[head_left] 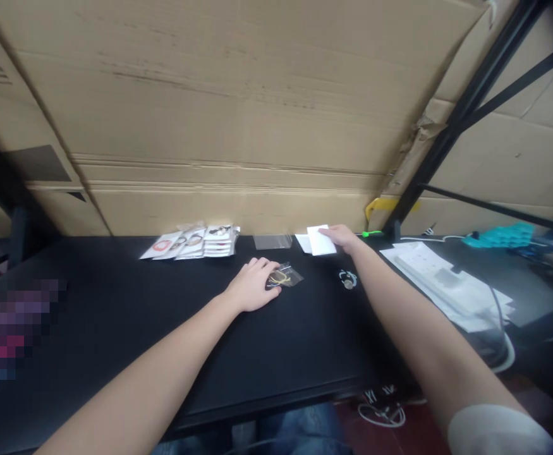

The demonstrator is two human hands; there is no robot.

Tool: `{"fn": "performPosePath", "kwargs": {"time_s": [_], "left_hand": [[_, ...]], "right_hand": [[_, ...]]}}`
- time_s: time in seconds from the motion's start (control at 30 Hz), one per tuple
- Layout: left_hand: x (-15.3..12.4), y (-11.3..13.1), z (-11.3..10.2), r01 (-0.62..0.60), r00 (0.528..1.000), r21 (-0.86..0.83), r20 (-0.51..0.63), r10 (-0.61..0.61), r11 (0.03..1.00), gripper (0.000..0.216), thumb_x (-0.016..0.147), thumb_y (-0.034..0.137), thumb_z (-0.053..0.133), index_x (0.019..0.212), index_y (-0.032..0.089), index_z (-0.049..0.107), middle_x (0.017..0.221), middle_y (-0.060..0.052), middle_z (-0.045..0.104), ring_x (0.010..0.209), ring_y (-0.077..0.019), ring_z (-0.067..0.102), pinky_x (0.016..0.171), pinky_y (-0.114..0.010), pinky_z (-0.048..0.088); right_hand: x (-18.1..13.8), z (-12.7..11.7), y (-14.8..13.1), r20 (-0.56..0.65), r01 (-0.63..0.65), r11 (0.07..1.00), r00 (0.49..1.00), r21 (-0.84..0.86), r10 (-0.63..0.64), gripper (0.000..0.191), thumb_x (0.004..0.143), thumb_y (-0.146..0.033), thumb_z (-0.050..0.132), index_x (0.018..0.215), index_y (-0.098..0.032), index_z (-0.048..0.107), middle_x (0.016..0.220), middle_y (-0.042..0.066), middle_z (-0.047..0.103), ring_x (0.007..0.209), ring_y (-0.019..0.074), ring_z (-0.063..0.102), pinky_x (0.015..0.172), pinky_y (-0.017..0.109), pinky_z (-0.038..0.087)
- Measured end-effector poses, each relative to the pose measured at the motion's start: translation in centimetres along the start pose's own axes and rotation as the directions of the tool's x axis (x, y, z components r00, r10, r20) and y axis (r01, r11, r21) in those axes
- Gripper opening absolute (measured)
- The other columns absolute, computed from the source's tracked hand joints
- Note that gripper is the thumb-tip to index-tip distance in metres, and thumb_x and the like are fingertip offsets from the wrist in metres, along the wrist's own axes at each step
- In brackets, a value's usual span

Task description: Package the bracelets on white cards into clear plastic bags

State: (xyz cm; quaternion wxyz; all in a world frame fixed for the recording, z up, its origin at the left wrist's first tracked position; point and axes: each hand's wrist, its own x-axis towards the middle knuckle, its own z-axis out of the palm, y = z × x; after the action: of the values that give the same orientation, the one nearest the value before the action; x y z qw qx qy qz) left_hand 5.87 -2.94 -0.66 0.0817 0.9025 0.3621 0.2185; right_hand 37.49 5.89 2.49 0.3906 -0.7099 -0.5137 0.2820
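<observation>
My left hand (256,284) rests on the black table, its fingers and thumb closed on the left end of a small clear plastic bag (293,275). A tan cord bracelet (280,278) shows inside the bag, partly covered by my fingers. Farther back, my right hand (342,237) pinches a white card (321,241) by its right side. Another white card (303,243) lies partly behind it on the table. Below my right hand lies a bracelet with bluish cord and a round charm (348,280), touched by neither hand.
Bagged bracelets on white cards (219,241) lie in overlapping piles at the back left. Clear bags (273,242) lie near the cardboard wall (238,126). Right of my arm are papers with a whitish device (437,278), a cable and a teal holder (504,235). Black metal posts flank the table.
</observation>
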Motion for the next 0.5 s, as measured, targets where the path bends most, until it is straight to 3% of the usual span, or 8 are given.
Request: {"fn": "performPosePath", "kwargs": {"time_s": [0.07, 0.13, 0.23, 0.37, 0.5], "left_hand": [[0.0, 0.0, 0.0, 0.007, 1.0, -0.001, 0.005, -0.007, 1.0, 0.047, 0.082, 0.044, 0.054, 0.125, 0.026, 0.049, 0.115, -0.007, 0.054, 0.103, -0.0271, 0.048, 0.089, -0.043, 0.041], [0.0, 0.0, 0.0, 0.013, 1.0, 0.0, 0.004, -0.013, 1.0, 0.048, 0.081, 0.044, 0.054, 0.125, 0.026, 0.049, 0.115, -0.007, 0.054, 0.104, -0.0273, 0.048, 0.09, -0.044, 0.041], [0.0, 0.0, 0.1, 0.02, 1.0, 0.001, 0.001, -0.02, 1.0, 0.049, 0.081, 0.045, 0.055, 0.125, 0.026, 0.048, 0.116, -0.007, 0.054, 0.104, -0.0275, 0.048, 0.09, -0.044, 0.04], [0.0, 0.0, 0.1, 0.03, 1.0, -0.006, 0.006, -0.03, 1.0, 0.049, 0.081, 0.046, 0.054, 0.125, 0.026, 0.048, 0.117, -0.007, 0.053, 0.105, -0.0277, 0.048, 0.09, -0.044, 0.04], [-0.1, -0.1, 0.1, 0.026, 1.0, 0.0, 0.005, -0.026, 1.0, 0.049, 0.081, 0.047, 0.053, 0.125, 0.026, 0.048, 0.116, -0.007, 0.054, 0.104, -0.0277, 0.048, 0.089, -0.044, 0.041]], "right_hand": [[1.2, 0.8, -0.7, -0.005, -0.031, 0.998, 1.0, -0.059, 0.031, 0.043, 0.071, -0.039, 0.071, 0.096, -0.004, 0.067, 0.091, 0.02, 0.069, 0.073, 0.0241, 0.064, 0.057, 0.031, 0.048], [1.9, 1.6, -1.2, -0.069, -0.081, 0.976, 0.995, -0.201, 0.068, 0.073, 0.065, -0.048, 0.074, 0.118, -0.002, 0.056, 0.107, 0.027, 0.063, 0.085, 0.0307, 0.064, 0.063, 0.036, 0.049], [1.9, 2.7, -1.7, -0.09, -0.094, 0.854, 0.994, -0.512, 0.056, 0.106, 0.056, -0.063, 0.072, 0.137, -0.006, 0.036, 0.125, 0.029, 0.052, 0.104, 0.0366, 0.058, 0.076, 0.043, 0.048], [0.4, 4.3, -1.9, 0.041, 0.009, 0.682, 0.999, -0.731, 0.03, 0.104, 0.052, -0.062, 0.075, 0.133, -0.009, 0.038, 0.12, 0.027, 0.056, 0.108, 0.0388, 0.056, 0.085, 0.046, 0.043], [-0.7, 5.7, -2.3, 0.011, 0.028, 0.65, 0.999, -0.759, -0.031, 0.08, 0.065, -0.052, 0.07, 0.128, -0.01, 0.043, 0.11, 0.024, 0.061, 0.104, 0.0371, 0.059, 0.082, 0.044, 0.045]]}}
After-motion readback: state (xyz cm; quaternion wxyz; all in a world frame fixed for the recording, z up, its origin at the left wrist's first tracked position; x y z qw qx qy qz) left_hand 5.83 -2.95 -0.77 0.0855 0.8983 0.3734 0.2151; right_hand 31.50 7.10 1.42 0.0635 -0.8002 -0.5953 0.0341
